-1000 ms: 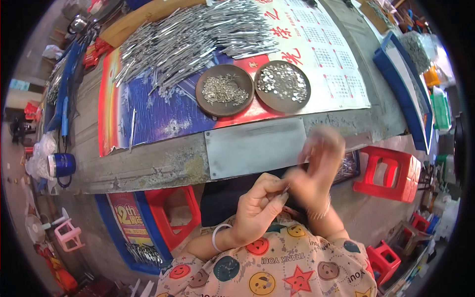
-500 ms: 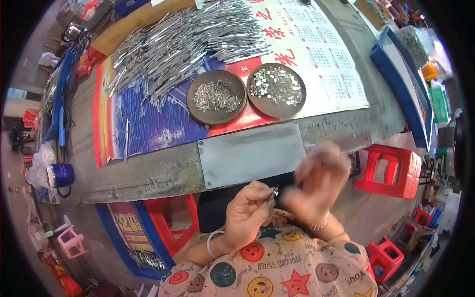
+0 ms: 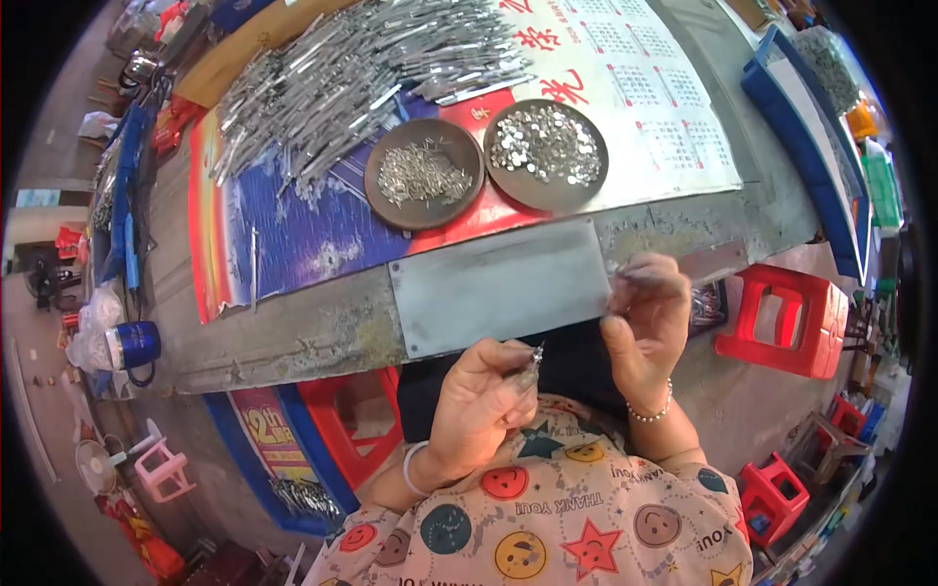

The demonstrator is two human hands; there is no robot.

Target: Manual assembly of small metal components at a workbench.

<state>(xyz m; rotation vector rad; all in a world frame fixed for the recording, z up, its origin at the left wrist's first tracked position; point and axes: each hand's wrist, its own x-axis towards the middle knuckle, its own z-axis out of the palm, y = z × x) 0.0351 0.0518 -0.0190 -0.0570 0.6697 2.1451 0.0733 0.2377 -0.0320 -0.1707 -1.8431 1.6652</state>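
Note:
My left hand (image 3: 479, 400) pinches a small shiny metal piece (image 3: 538, 353) between thumb and fingers, just in front of the table edge. Its exact kind is too small to make out. To its right, my right hand (image 3: 650, 337) is raised by the right end of a grey metal plate (image 3: 498, 293), thumb apart from the curved fingers. Its fingertips are slightly blurred, and nothing shows in them. Beyond the plate stand two brown dishes. The left dish (image 3: 410, 217) holds small metal pins (image 3: 422, 174); the right dish (image 3: 523, 195) holds small shiny discs (image 3: 547, 145).
A big heap of thin metal strips (image 3: 332, 88) covers the far left of the table, on a printed calendar sheet (image 3: 674, 137). A blue mug (image 3: 137, 342) sits at the left edge. Blue trays (image 3: 801, 127) flank the table; a red stool (image 3: 787, 322) stands right.
My right hand has swung up and away from my left hand, toward the plate's right end, and its fingers show more clearly. My left hand keeps its pinch. The view has shifted slightly.

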